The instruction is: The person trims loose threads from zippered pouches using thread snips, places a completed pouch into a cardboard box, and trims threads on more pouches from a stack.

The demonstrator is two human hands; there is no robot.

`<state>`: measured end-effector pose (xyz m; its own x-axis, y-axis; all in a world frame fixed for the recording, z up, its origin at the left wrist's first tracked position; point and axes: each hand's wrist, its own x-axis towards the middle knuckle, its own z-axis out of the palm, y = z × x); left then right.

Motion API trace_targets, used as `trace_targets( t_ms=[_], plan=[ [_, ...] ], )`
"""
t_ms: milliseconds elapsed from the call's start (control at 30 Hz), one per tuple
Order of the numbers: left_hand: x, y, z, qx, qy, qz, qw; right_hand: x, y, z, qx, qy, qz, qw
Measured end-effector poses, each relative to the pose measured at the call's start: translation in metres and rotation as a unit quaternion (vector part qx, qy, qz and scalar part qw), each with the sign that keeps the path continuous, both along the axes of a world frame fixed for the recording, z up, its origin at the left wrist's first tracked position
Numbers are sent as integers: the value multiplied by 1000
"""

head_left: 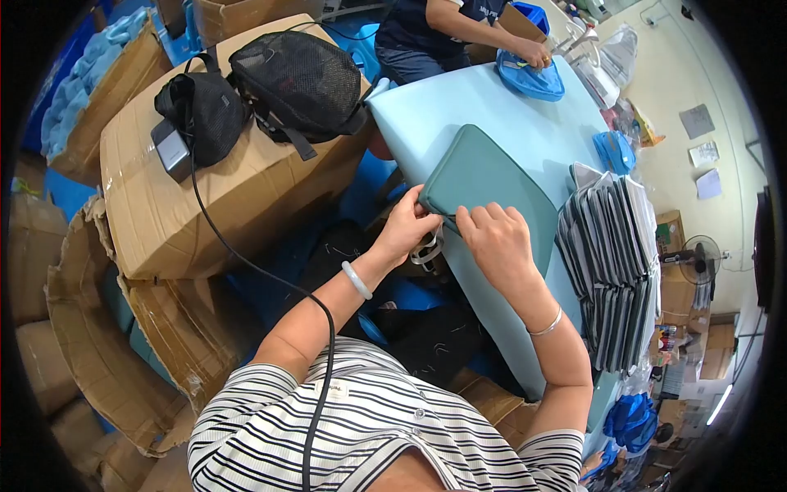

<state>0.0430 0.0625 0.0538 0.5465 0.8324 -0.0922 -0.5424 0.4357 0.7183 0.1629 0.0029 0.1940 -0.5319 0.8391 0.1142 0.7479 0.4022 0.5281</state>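
Note:
A flat, dark green zip case with rounded corners lies at the near edge of the light blue table, its near corner turned toward me. My left hand is closed on that corner, thumb and fingers around the edge. Close beside it, my right hand has its fingers curled in a pinch at the case's edge. Between them is a small dark piece that looks like a zipper pull, mostly hidden by the fingers. A pale strap loop hangs below my left hand.
Right of the case stands a tall stack of grey-edged flat cases. Across the table a co-worker's hand touches a blue pouch. At left, a large carton bears black mesh bags and a power bank; a black cable crosses my left arm.

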Motion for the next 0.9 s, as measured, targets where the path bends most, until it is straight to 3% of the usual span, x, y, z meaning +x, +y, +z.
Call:
trace_targets(
  t_ms=[500, 700, 900],
  plan=[
    [0, -2, 2, 0, -1, 13, 1000, -2, 11, 6, -69, -5, -7, 998],
    [-3, 0, 0, -1, 9, -7, 1000, 15, 5, 25, -151, 210, -53, 964],
    [2, -2, -1, 32, 28, 28, 999, 19, -16, 33, -155, 278, -140, 938]
  ],
)
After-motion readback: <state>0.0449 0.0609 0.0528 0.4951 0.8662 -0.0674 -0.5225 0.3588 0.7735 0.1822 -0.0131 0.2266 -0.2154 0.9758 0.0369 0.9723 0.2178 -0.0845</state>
